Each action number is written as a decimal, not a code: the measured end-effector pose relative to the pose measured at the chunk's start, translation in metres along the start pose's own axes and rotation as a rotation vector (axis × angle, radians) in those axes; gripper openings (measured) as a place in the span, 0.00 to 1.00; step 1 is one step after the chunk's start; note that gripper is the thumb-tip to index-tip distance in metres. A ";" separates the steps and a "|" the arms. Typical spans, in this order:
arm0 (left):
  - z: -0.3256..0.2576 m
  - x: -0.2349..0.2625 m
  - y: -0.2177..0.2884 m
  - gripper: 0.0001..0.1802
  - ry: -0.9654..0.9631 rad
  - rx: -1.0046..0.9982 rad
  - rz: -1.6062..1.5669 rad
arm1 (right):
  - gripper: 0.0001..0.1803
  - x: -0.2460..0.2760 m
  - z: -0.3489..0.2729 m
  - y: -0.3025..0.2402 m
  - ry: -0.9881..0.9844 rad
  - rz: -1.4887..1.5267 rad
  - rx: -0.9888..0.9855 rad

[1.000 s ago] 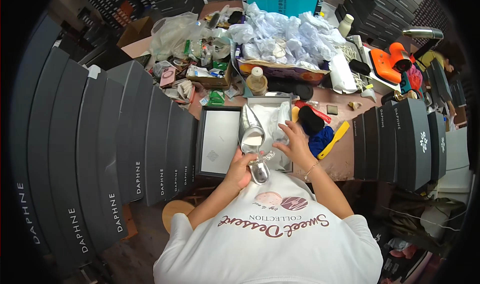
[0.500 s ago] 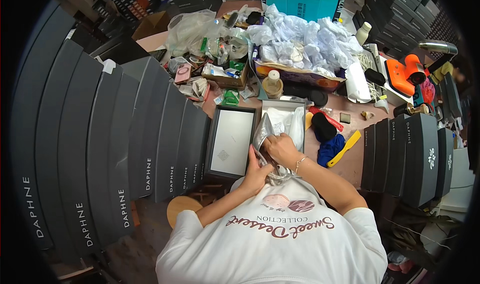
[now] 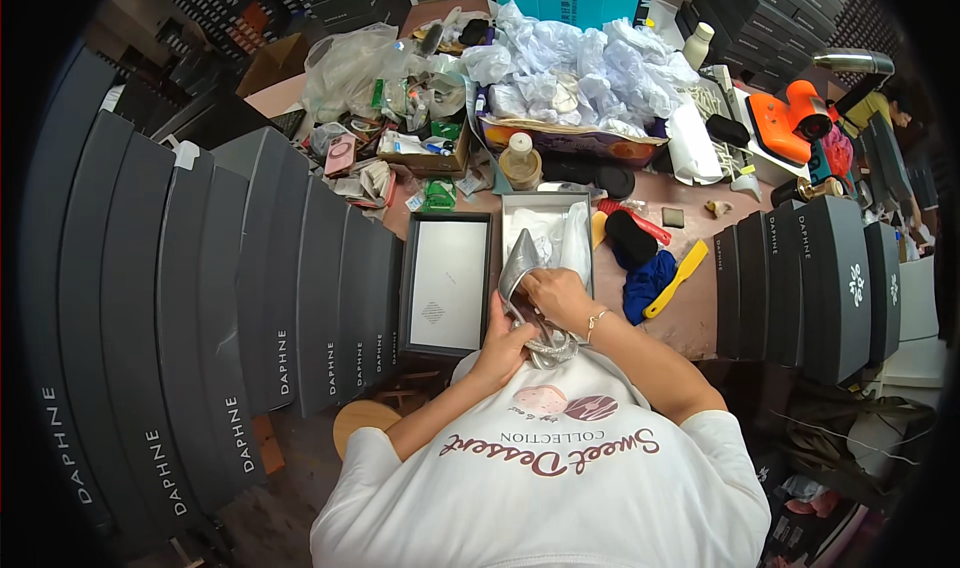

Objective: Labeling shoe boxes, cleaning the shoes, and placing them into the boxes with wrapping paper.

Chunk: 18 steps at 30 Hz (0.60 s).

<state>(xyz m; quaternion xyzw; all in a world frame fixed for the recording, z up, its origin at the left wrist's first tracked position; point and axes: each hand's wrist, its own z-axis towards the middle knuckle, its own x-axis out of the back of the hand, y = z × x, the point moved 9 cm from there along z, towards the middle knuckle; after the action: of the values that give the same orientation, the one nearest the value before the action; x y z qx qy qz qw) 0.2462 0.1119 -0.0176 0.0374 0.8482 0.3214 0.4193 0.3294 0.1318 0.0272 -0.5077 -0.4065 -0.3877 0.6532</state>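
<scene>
A silver pointed-toe shoe with a strappy silver back part is held over the near edge of an open shoebox, toe pointing away from me. My left hand grips the shoe from its left side, thumb up along it. Curled into the shoe's opening just behind the toe are the fingers of my right hand. Their tips are hidden, so whatever they pinch cannot be made out. White tissue paper lies in the box. To its left rests a dark-rimmed box part with a pale inside.
Dark shoeboxes stand in a long row at left, more at right. Right of the open box are a yellow-handled tool, blue cloth and black pad. Behind are crumpled white paper, a bottle and an orange device.
The whole view has shifted slightly, so the scene sits further left and up. The shoe's toe shows a little more clearly; both hands remain at the shoe.
</scene>
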 end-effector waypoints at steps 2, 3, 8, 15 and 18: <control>-0.002 0.001 0.004 0.47 0.030 -0.020 0.034 | 0.08 0.001 -0.006 -0.001 -0.009 -0.001 -0.088; -0.006 0.001 0.002 0.47 0.046 -0.022 0.049 | 0.08 0.002 -0.012 -0.002 -0.019 0.001 -0.139; -0.003 0.003 -0.001 0.46 0.018 -0.027 0.109 | 0.09 0.000 -0.007 -0.006 -0.052 -0.092 0.002; 0.000 0.025 0.010 0.45 0.133 -0.124 -0.087 | 0.14 0.055 -0.034 0.006 0.025 0.986 -0.388; -0.003 0.001 0.018 0.45 0.082 -0.097 -0.052 | 0.11 0.028 -0.063 0.044 0.147 1.387 -0.719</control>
<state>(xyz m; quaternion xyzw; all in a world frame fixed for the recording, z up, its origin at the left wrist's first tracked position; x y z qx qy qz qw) 0.2401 0.1249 -0.0065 -0.0184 0.8489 0.3523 0.3936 0.3886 0.0754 0.0279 -0.7990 0.1982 -0.0314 0.5669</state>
